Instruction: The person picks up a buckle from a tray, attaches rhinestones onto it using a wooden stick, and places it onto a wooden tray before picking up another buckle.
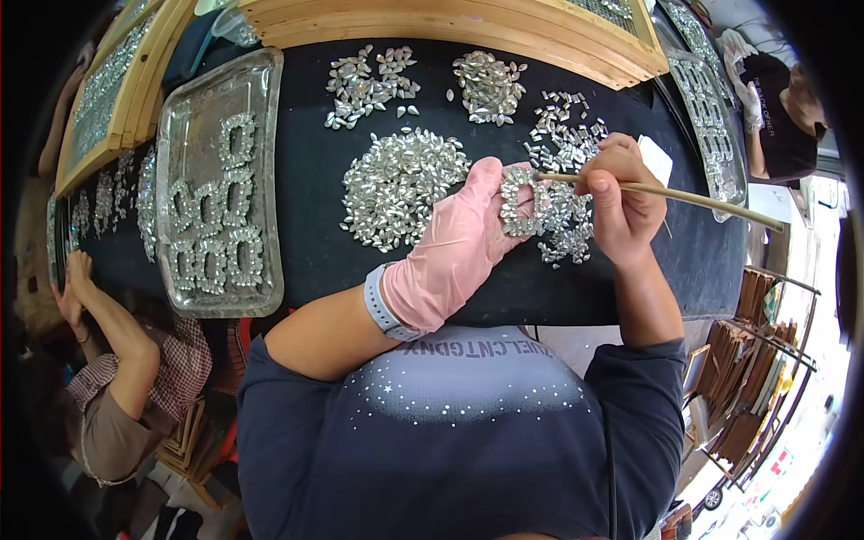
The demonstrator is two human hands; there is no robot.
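Observation:
My left hand (450, 247), in a pink glove, holds a rhinestone buckle (522, 200) by its edge over the table. Between the fingers of my bare right hand (623, 193) is a thin wooden stick (711, 194). Its dark tip touches or nearly touches the buckle's upper right part. Below and behind the buckle lie small rectangular rhinestones (567, 130), partly hidden by my hands. Left of my gloved hand spreads a big pile of pointed oval rhinestones (400, 184). Two smaller piles, teardrop rhinestones (369, 85) and oval rhinestones (487, 85), lie farther back.
A metal tray (274, 180) with several finished-looking buckles stands on the left. Another tray (733, 171) of buckles lies at the right. Wooden frames (450, 22) border the back of the black table (310, 243). Other people sit at the left (135, 360) and right (783, 117).

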